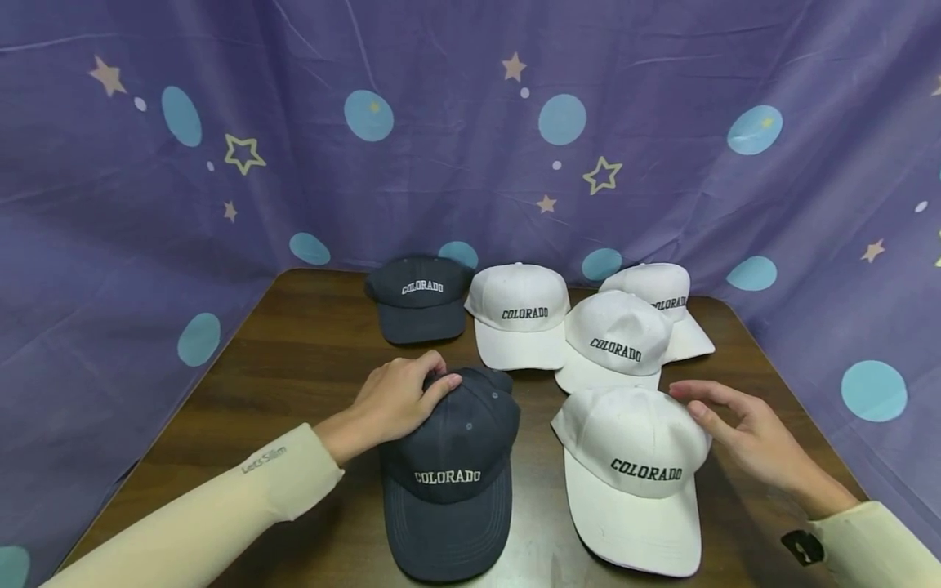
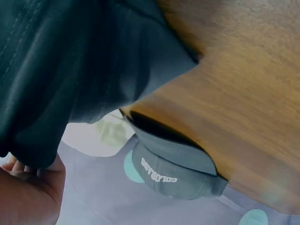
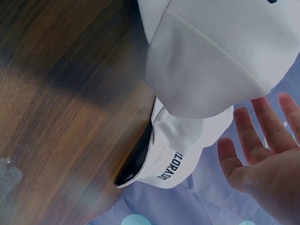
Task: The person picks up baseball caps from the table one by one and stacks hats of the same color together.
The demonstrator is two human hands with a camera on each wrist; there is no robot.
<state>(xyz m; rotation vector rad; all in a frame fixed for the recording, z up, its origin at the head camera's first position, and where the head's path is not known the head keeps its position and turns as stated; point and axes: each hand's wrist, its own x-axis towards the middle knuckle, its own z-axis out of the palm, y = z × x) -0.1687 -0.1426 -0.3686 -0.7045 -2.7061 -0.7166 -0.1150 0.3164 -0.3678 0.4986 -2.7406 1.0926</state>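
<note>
My left hand grips the top of a dark navy baseball cap marked COLORADO, its brim toward me. In the left wrist view, the curled fingers are at the edge of the dark cloth, some hidden behind it. To the right lies a white baseball cap with the same lettering in black. My right hand is beside this cap's crown, fingertips right at its upper right side. Seen from the right wrist, that hand has its fingers spread and holds nothing.
Behind these stand another navy cap and three white caps: one in the middle, one further right, and one partly hidden at the back right. All rest on a brown wooden table backed by a purple star-patterned curtain.
</note>
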